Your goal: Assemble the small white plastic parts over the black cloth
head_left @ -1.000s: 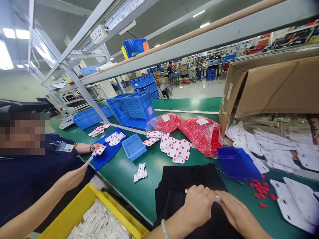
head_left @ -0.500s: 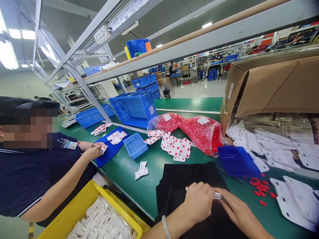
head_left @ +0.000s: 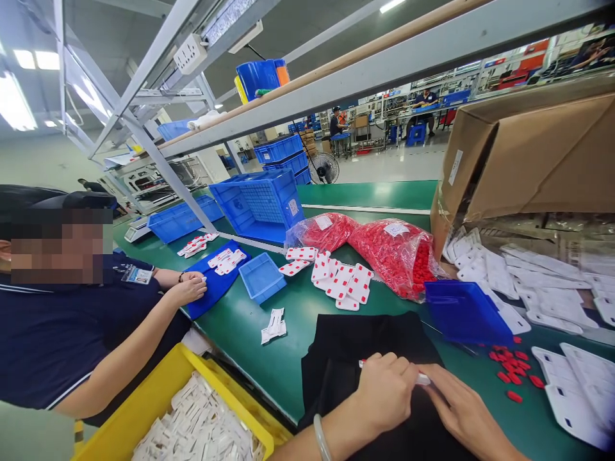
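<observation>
My left hand, with a bangle at the wrist, is closed around a slim white strip with a red tip. My right hand pinches the strip's other end between its fingertips. Both hands are just above a black cloth on the green workbench. Most of the strip is hidden inside my left fist. Loose red plastic pieces lie to the right of my right hand, beside white perforated sheets. White cards with red squares lie beyond the cloth.
A co-worker at the left rests a hand on a blue mat. Around stand a yellow crate of white parts, blue trays, bags of red parts and an open cardboard box.
My hands have barely moved. The co-worker's hands have come together over the blue mat, and the card held earlier is now mostly out of sight. The whole view has tilted slightly.
</observation>
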`<state>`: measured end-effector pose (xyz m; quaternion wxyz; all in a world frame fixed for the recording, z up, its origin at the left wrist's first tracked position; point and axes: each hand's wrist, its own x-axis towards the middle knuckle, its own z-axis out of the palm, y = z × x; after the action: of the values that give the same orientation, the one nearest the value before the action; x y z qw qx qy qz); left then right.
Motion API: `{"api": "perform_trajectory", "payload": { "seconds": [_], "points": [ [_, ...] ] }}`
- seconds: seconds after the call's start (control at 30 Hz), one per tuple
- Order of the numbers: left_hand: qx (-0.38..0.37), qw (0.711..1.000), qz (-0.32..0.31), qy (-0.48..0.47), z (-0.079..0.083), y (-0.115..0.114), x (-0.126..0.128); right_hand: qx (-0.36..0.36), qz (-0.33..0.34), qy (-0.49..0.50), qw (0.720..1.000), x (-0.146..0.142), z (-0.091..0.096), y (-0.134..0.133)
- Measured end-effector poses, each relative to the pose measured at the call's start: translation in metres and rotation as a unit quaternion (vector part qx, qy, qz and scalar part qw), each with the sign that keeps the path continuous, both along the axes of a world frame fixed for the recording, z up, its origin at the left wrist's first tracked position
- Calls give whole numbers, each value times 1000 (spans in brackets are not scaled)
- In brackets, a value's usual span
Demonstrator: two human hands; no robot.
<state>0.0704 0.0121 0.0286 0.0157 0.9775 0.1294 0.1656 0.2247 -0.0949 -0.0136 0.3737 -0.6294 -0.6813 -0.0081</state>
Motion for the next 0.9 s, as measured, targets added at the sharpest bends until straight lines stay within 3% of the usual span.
{"api": "perform_trajectory", "payload": {
  "seconds": [0.33, 0.9],
  "points": [
    [8, 999, 8, 41, 10, 0, -1, -21, 15, 0, 1000, 6, -4, -3],
    [-5, 1000, -9, 17, 2, 3, 3, 11, 5, -9, 1000, 7, -17, 1]
  ]
}}
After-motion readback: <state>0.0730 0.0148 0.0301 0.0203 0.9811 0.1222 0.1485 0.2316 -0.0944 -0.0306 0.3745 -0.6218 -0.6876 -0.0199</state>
